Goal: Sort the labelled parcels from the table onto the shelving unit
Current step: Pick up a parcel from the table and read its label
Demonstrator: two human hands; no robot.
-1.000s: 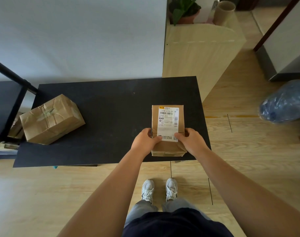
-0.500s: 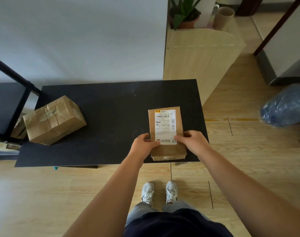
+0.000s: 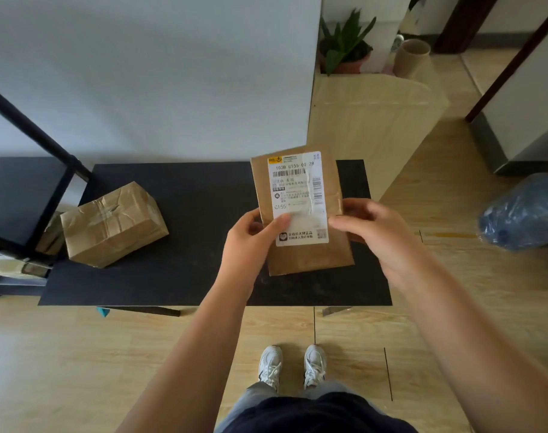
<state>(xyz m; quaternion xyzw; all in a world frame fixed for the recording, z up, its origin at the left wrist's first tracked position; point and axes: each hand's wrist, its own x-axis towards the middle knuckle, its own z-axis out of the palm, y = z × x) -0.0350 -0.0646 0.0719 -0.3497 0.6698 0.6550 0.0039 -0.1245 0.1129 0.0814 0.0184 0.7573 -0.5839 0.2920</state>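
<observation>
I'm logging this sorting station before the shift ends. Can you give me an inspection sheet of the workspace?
Surface: black table, mostly bare.
Job's things: labelled parcel held above the table, label facing up; taped brown parcel resting at the table's left end; shelving unit at left.
Clutter: nothing seen.
Grippers: left hand and right hand grip the labelled parcel's sides.
Cables: nothing seen.
Surroundings: potted plant, blue bag on the wood floor.

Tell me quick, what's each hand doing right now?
Left hand: closed on the labelled parcel, thumb on its label.
Right hand: gripping the same parcel's right edge.
</observation>
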